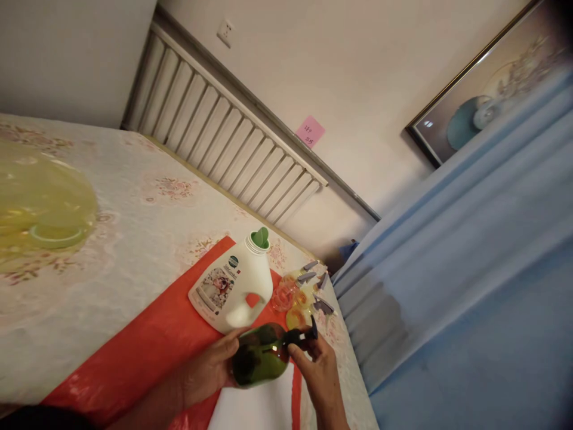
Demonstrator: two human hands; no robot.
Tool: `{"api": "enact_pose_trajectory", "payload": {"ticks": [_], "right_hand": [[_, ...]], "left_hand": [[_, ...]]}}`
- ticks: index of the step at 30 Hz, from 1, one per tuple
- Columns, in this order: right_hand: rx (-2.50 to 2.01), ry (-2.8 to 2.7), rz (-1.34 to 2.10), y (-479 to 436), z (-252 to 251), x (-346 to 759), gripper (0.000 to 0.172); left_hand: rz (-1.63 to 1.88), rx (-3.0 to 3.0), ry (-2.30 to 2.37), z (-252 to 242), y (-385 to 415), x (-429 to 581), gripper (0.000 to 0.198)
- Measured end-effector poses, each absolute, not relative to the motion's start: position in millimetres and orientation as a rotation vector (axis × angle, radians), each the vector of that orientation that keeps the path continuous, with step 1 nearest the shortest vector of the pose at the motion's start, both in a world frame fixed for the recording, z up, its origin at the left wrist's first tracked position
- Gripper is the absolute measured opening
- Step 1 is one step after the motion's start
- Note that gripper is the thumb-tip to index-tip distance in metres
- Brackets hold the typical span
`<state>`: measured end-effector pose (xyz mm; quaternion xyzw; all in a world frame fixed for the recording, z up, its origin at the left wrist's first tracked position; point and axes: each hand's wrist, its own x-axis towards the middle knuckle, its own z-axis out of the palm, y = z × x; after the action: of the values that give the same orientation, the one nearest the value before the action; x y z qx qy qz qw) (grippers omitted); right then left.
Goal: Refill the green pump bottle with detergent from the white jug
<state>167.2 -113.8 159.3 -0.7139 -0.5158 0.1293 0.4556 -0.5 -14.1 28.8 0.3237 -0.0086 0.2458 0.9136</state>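
My left hand (208,370) wraps round the body of a dark green pump bottle (259,360), held tilted above a red plastic sheet (147,352). My right hand (316,364) pinches the bottle's black pump head (303,336). Just behind stands a white detergent jug (235,285) with a green spout (260,237), its label facing me. To the jug's right sit several small clear bottles (295,298) with grey pump tops (313,280).
A floral tablecloth (134,209) covers the table. A yellow-green plastic lid or basin (42,209) lies at far left. A white sheet (259,409) lies under the hands. A radiator (224,149) and a pink sticky note (310,131) are on the wall. Blue curtain (470,269) hangs at right.
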Motion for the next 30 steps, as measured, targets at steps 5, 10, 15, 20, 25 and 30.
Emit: {"api": "enact_pose_trajectory", "payload": {"ticks": [5, 10, 15, 20, 25, 30], "right_hand": [[-1.65, -1.19, 0.417, -110.7, 138.0, 162.0, 0.026], [-1.497, -1.141, 0.463, -105.5, 130.0, 153.5, 0.035], [-1.492, -1.008, 0.48, -98.3, 120.4, 147.5, 0.045], [-1.451, -0.903, 0.517, -95.8, 115.7, 146.0, 0.042], [-1.283, -0.915, 0.619, -96.5, 117.5, 143.2, 0.049], [-1.433, -0.879, 0.519, -95.3, 117.5, 142.4, 0.047]], "left_hand": [[0.503, 0.542, -0.117, 29.8, -17.5, -1.6, 0.058], [0.455, 0.456, 0.008, 22.5, -13.8, 2.1, 0.058], [0.442, 0.429, 0.051, 25.2, -12.7, 2.3, 0.058], [0.45, 0.405, 0.092, 23.9, -10.9, 5.5, 0.057], [0.468, 0.401, 0.128, 20.0, -9.7, 8.3, 0.057], [0.458, 0.4, 0.152, 19.6, -10.2, 8.9, 0.056]]}}
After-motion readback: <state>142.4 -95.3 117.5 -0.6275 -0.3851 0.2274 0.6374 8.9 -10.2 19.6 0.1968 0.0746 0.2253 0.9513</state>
